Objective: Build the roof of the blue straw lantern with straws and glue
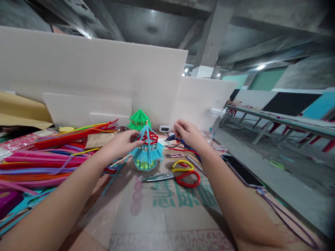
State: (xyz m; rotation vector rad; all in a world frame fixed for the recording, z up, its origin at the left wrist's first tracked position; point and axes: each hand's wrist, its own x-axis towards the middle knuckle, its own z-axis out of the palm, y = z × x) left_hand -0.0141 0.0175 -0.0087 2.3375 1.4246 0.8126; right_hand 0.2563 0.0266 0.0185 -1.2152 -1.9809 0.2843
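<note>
A small pagoda model [148, 150] with light blue tiered roofs, a red lattice band and a pale green base stands upright on the work surface. My left hand [123, 143] is at its left side, thumb and fingers around the edge of its upper part; some fingertips are hidden behind it. To the right, my right hand [186, 131] is raised with its fingers curled together; what they hold, if anything, cannot be made out. Below and behind that hand lies a dark blue glue gun [180, 140], partly covered by my wrist. Scissors [171, 176] with yellow and red handles lie in front of the model.
A green-roofed model [140, 118] stands behind. Bundles of colourful pipe cleaners [44, 162] fill the left side. A small white digital display [164, 128], a clear cup [215, 122] and a phone [243, 170] sit farther right. White boards [154, 80] rise at the back.
</note>
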